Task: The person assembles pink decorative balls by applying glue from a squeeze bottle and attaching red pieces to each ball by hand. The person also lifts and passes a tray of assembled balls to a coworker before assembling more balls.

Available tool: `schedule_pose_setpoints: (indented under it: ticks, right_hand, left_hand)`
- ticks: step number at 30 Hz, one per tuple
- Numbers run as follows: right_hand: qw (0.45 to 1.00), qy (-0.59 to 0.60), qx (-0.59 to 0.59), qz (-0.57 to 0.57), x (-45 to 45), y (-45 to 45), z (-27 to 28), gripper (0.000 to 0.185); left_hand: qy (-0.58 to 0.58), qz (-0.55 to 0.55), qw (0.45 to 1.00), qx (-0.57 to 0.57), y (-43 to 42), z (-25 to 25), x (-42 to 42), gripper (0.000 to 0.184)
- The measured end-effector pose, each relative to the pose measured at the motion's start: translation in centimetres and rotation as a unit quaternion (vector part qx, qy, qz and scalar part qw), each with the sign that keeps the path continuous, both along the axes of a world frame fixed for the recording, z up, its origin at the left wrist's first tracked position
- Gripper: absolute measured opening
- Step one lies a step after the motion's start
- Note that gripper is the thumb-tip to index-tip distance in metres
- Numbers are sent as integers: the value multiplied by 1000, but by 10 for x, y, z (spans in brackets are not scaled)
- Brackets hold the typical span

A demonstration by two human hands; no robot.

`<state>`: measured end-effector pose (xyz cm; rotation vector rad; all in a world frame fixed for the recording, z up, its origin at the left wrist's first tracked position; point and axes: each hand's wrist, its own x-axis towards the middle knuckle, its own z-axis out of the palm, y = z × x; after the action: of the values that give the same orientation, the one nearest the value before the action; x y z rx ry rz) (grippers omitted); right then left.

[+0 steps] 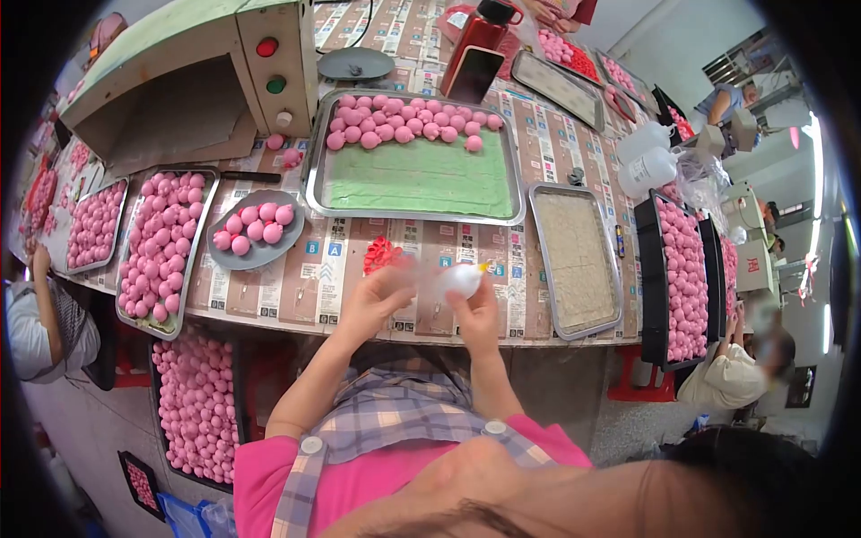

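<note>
My right hand [475,309] is closed around a small white squeeze bottle [460,282] with a yellow tip pointing up to the right. To its left, my left hand [381,294] is smeared by motion beside the bottle; whether it holds anything cannot be made out. Just beyond the left hand lies a small pile of red pieces [381,255] on the paper-covered table. A grey plate [235,262] with several pink balls stands to the left. Straight ahead is a metal tray [421,218] lined with green cloth, pink balls grouped along its far side.
A box-like machine [269,99] with red and green buttons stands back left. A phone [473,73] leans against a red bottle [493,31]. Trays of pink balls [163,238] are at left, a bare metal tray [578,260] and black crates [655,314] at right. Other people sit nearby.
</note>
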<state>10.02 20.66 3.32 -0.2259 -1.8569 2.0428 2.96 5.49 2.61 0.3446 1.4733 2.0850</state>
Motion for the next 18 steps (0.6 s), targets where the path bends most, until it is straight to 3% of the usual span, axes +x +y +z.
schedule_pose_setpoints:
  ticks: [2,3,6,12,18]
  right_hand:
    - [998,6,-43,39,2,-16,-1,34]
    - [999,12,18,33,1,-18,-3,35]
    - [999,-11,-6,48,3,-18,2,38]
    - [993,25,99,66,1,-24,-1,38]
    - [996,24,-9,83,6,-31,6,44]
  left_hand:
    - [-13,-5,1000,-2,1,3,2,12]
    - [-4,-5,1000,-10,-2,1,1,13]
    - [-10,11,999,-44,-11,-3,0,15]
    - [16,29,999,-14,-11,-1,2,19]
    - [-48,30,996,69,-12,3,5,21]
